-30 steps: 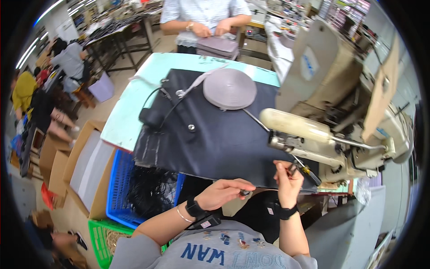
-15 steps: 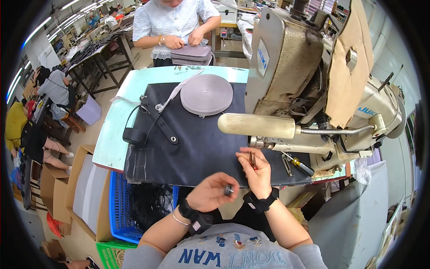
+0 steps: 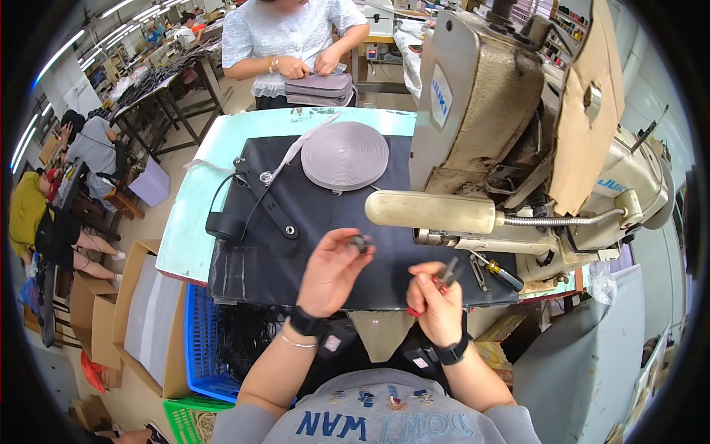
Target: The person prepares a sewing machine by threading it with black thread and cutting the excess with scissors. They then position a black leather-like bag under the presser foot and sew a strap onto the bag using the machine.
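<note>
In the fingertips of my left hand [image 3: 330, 270] is a small dark round metal piece, perhaps a bobbin [image 3: 360, 243], held above the black mat [image 3: 347, 277]. My right hand [image 3: 438, 311] is closed around a pair of thread snips [image 3: 450, 269]; their pointed blades stick up past the thumb and a bit of red shows below the fingers. It is over the mat's front edge, close to the sewing machine [image 3: 473, 118] and its cylinder arm. A yellow-handled screwdriver [image 3: 504, 275] and a metal clip-like part [image 3: 478, 274] lie just right of that hand.
A grey webbing roll [image 3: 345, 155] lies on the mat, beside a black strap [image 3: 277, 209] and a small black cylinder [image 3: 225, 226] with a cord. Across the table, a person [image 3: 296, 44] handles grey pouches [image 3: 319, 90]. A blue basket [image 3: 198, 348] holds black cords at the lower left.
My left hand has moved forward and left over the mat with the round piece. My right hand has come back toward me and slightly right, the snips still in it.
</note>
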The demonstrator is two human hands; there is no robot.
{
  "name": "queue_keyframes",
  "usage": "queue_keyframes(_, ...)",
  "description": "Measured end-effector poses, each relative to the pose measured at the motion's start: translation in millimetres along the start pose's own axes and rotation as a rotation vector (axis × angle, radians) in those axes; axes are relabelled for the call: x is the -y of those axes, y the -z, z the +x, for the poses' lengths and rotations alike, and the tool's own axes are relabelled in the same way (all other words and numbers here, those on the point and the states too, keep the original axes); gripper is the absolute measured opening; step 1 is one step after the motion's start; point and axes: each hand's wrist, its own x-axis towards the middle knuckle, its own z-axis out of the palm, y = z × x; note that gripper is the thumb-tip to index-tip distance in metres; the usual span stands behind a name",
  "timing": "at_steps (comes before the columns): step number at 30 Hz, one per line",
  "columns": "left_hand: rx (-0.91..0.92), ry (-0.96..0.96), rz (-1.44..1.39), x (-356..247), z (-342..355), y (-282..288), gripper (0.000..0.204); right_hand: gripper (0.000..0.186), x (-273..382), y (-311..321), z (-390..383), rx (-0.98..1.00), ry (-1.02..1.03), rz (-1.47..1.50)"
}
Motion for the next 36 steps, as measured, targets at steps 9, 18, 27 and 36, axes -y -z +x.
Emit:
queue_keyframes(9, 0.002, -0.115, 0.205, 70.8, 31.9, -8.7, 0.029, 0.006, 12.8, 27.9, -31.0, -0.243, -0.013, -0.561)
queue_keyframes(18, 0.117, -0.135, 0.276, 82.1, 54.3, -13.3, 0.028, 0.014, -8.2, 50.4, -20.8, -0.198, 0.084, -0.681)
queue_keyframes(27, -0.007, 0.142, -0.187, 101.0, 52.5, -13.0, 0.030, 0.014, -4.8, 44.8, -19.0, -0.144, 0.059, -0.693)
queue_keyframes(36, 0.052, -0.272, 0.384, 89.0, 54.5, -11.5, 0.023, 0.013, -1.8, 48.4, -18.3, -0.112, 0.042, -0.747)
